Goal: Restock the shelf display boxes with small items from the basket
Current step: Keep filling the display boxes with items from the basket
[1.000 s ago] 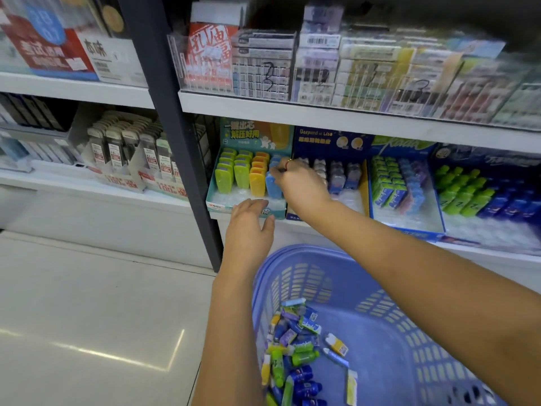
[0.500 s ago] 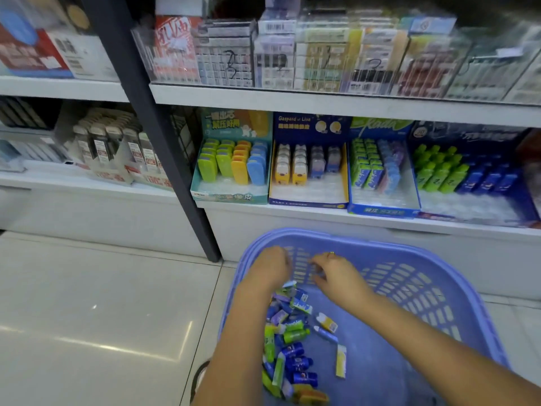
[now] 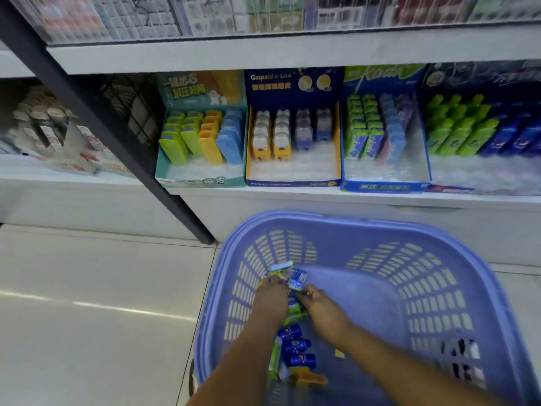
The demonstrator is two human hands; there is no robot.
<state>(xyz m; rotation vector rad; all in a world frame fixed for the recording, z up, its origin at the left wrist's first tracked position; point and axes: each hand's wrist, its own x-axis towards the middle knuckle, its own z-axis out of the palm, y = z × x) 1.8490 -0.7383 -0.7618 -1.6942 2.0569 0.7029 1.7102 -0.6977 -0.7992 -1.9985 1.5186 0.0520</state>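
The navy display box point(image 3: 292, 92) reads "Gaspard et Lisa" in white on its back panel. Just right of it, the blue-and-green display box point(image 3: 380, 80) bears a script word like "Kadn", repeated on its green packs point(image 3: 355, 142). Just left, the teal display box point(image 3: 202, 89) shows Chinese characters, too blurred to read.

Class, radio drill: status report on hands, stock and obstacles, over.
Both in basket: left hand, right hand, fingers among items, grip unclear. Front slots of display boxes bare. No obstacle seen between basket and shelf.

The left hand point(image 3: 270, 300) and right hand point(image 3: 323, 310) are bare. Both arms point(image 3: 234, 370) are bare too. A small ring point(image 3: 315, 291) sits on a right finger.
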